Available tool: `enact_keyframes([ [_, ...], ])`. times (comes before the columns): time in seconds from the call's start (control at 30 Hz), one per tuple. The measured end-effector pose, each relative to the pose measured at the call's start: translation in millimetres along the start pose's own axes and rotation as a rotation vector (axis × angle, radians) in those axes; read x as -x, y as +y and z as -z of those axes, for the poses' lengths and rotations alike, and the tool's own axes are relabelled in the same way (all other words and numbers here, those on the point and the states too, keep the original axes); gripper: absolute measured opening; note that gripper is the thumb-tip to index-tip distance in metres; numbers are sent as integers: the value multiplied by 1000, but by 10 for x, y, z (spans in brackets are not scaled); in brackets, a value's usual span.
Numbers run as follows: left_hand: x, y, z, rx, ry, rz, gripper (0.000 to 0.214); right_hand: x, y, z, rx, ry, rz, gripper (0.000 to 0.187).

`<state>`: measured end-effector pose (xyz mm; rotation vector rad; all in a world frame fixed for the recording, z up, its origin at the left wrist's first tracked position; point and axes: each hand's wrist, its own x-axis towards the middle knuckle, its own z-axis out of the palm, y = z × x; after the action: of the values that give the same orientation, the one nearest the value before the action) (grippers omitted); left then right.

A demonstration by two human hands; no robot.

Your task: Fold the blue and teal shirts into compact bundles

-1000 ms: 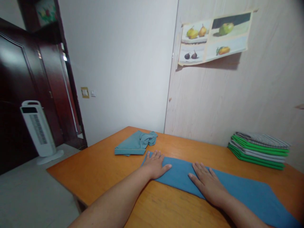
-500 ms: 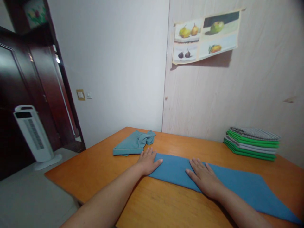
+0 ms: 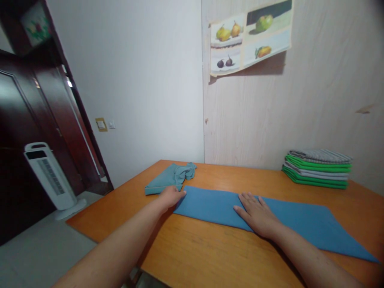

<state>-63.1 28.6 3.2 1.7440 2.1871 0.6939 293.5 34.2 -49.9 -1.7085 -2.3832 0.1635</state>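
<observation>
Blue cloth lies lengthwise across the table, apparently steadied by the person's right hand, flat with fingers outstretched, while the left hand curls at its left end, pinching or not unclear.

Toward seven o'clock we see a left forearm, bare and smooth, tapering to a slim wrist and a bare left hand. Between four and five o'clock we find a right forearm, equally bare, narrowing to an uncovered right hand.
</observation>
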Motion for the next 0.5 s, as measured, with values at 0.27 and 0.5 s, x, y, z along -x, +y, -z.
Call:
enact_keyframes([
  [0.27,8,164,3,60,-125,72,29,10,-33,46,-6,-14,-4,86],
  [0.5,-25,256,30,71,-201,145,24,17,-51,62,-25,-1,0,87],
])
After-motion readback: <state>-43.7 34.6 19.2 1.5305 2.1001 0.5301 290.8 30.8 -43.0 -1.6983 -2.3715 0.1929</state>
